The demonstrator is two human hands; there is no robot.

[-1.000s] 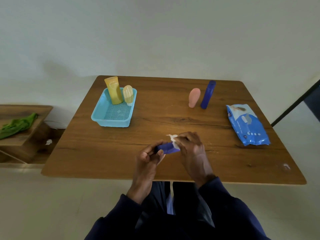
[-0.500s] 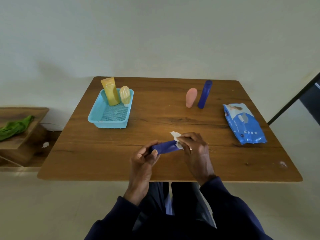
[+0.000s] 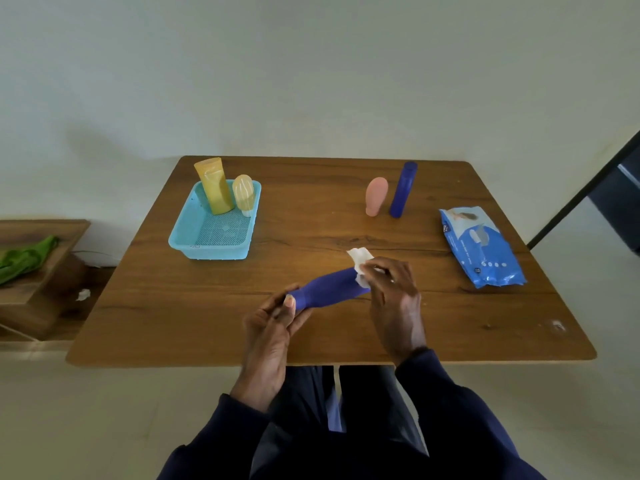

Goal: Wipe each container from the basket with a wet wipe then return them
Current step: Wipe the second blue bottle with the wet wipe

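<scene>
While two containers point(image 3: 214, 187) are standing in the basket point(image 3: 207, 252) and two on the table point(image 3: 346, 337), I am judging us midway. Left hand point(image 3: 273, 323) is pinching the purple tube point(image 3: 332, 287) by its narrow end above the table's front. Right hand point(image 3: 391, 289) is pinching the wet wipe point(image 3: 360, 259) onto its wide end, long axis slanting far-right.

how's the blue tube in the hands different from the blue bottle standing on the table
The blue tube lies nearly level, held by the left hand; the blue bottle stands upright, untouched. The right hand holds a wet wipe against the tube; the bottle has none. Both are dark blue.
</scene>
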